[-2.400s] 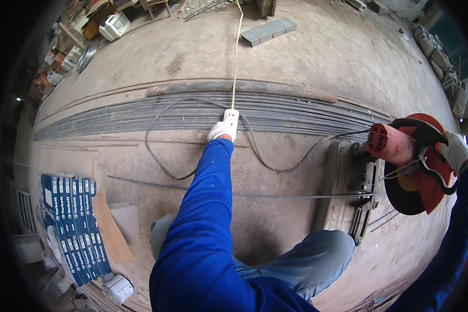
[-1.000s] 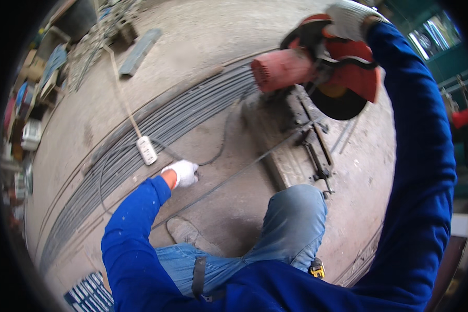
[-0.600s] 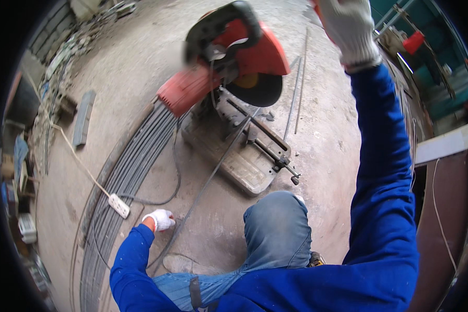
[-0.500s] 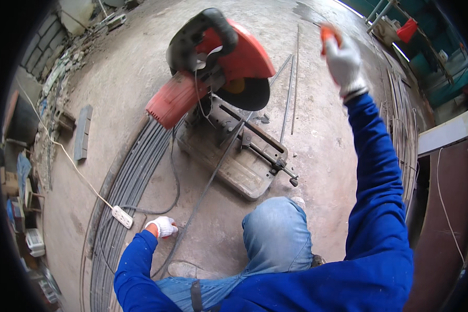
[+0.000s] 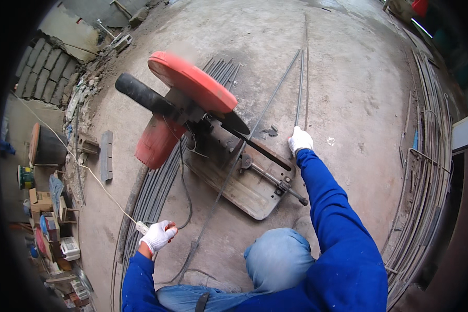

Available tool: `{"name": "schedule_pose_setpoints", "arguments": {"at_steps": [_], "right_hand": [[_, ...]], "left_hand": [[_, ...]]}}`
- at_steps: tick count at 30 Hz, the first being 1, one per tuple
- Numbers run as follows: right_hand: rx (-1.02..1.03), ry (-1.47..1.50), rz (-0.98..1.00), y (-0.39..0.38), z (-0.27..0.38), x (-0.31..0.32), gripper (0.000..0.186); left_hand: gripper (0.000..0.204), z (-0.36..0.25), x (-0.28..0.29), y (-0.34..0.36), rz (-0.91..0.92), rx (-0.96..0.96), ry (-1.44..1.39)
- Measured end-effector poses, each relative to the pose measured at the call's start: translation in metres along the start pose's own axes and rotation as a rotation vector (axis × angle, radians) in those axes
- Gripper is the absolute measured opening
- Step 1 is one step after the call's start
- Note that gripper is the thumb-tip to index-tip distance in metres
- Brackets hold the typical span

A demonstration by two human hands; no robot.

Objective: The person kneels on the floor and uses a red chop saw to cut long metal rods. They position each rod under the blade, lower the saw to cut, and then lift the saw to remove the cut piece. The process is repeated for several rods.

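My right hand (image 5: 300,141), in a white work glove, reaches forward and closes on the near end of a thin steel rod (image 5: 300,93). That rod meets another leg at a sharp point farther off. The other leg runs back through the vise (image 5: 265,174) of a red cut-off saw (image 5: 192,80), under its dark disc (image 5: 235,124), and on toward my knees. My left hand (image 5: 159,236), gloved with orange at the fingertips, hovers beside a white power strip (image 5: 142,227). Its fingers are loosely bent and apart, with nothing visible in them. The saw's black handle (image 5: 145,94) is untouched.
A bundle of steel rods (image 5: 158,195) lies under and left of the saw, with a dark cable (image 5: 188,200) nearby. More long rods (image 5: 426,171) line the right side. At left are a grey block (image 5: 106,155), rubble, a dark bucket (image 5: 49,145) and boxes.
My right hand has come down from its raised position, where it showed something orange, onto the rod's end. My left hand has risen slightly beside the power strip. The view has shifted, and the saw head sits differently.
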State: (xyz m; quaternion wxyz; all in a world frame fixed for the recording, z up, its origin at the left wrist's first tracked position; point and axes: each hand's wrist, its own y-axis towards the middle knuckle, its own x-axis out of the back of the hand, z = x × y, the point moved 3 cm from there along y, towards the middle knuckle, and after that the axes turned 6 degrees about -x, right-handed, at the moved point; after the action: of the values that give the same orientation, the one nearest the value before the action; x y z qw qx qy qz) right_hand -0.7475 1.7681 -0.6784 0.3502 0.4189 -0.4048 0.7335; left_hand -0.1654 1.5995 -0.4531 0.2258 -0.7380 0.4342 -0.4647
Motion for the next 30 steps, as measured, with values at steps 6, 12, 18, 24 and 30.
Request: {"name": "schedule_pose_setpoints", "arguments": {"at_steps": [6,12,18,24,30], "right_hand": [[-0.323,0.247,-0.037,-0.003,0.001,0.001,0.032],[-0.316,0.432,-0.118,0.0,-0.023,0.004,0.026],[-0.263,1.248,0.482,-0.001,-0.012,0.019,0.015],[-0.244,1.619,0.587,0.007,0.037,0.015,0.024],[-0.384,1.754,0.478,0.023,0.092,-0.029,0.029]], "left_hand": [[0.045,-0.001,-0.017,-0.013,-0.028,0.033,-0.199],[0.051,-0.005,-0.018,-0.006,-0.073,-0.03,0.069],[0.054,0.003,-0.018,-0.006,-0.053,0.022,0.073],[0.052,0.008,-0.024,0.002,-0.023,-0.004,0.12],[0.054,0.012,-0.026,-0.003,-0.036,0.003,0.153]]}}
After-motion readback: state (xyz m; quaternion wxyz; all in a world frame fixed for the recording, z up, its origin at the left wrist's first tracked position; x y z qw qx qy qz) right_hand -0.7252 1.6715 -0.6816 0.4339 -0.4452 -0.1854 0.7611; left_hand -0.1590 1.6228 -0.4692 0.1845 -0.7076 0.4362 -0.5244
